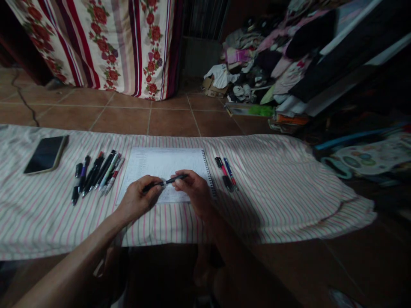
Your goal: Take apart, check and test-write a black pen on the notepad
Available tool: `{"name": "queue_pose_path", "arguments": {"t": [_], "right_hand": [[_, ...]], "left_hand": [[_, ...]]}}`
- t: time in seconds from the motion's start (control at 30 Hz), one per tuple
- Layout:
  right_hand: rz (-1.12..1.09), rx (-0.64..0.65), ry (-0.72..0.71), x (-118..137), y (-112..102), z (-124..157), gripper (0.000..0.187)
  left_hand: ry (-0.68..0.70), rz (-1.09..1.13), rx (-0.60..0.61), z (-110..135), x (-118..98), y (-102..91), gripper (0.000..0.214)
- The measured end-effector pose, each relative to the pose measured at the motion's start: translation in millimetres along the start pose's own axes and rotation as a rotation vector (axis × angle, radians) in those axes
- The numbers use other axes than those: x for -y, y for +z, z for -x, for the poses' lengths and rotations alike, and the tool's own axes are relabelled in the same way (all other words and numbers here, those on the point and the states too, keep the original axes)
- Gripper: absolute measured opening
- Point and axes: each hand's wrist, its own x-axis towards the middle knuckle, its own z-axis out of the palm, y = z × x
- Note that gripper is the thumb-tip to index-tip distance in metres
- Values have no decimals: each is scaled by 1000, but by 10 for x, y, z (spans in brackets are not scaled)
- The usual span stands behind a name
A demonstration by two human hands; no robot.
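Observation:
Both hands grip a dark pen (173, 179) above a spiral notebook (167, 160). My left hand (139, 196) pinches the pen's left end, while the fingers of my right hand (194, 190) close around its right part. A pale section shows between the two dark ends; whether they are joined there I cannot tell. Faint writing covers the notebook page, and its wire binding runs down the right side. Left of the notebook lies a row of several pens (98, 173). Two more pens, one red and black (224, 173) and one blue (230, 173), lie to its right.
A smartphone (46, 155) lies at the left on the striped cloth (276, 184) covering the table. Beyond are a tiled floor (128, 113), a floral curtain (109, 42) and a heap of clothes (257, 64). A dark cable (27, 102) runs along the floor.

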Motion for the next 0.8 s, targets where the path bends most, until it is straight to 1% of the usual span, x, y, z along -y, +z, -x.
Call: {"name": "queue_pose_path", "arguments": {"t": [0.13, 0.33, 0.5, 0.8], "right_hand": [[24, -45, 5, 11, 7, -11, 23], [34, -65, 3, 29, 16, -13, 22], [37, -61, -14, 35, 23, -9, 22], [57, -63, -27, -9, 30, -28, 23]], "left_hand": [[39, -11, 17, 1, -10, 15, 23], [102, -48, -41, -33, 15, 65, 20], [131, -71, -71, -39, -21, 78, 18], [52, -49, -69, -33, -55, 88, 14]]}}
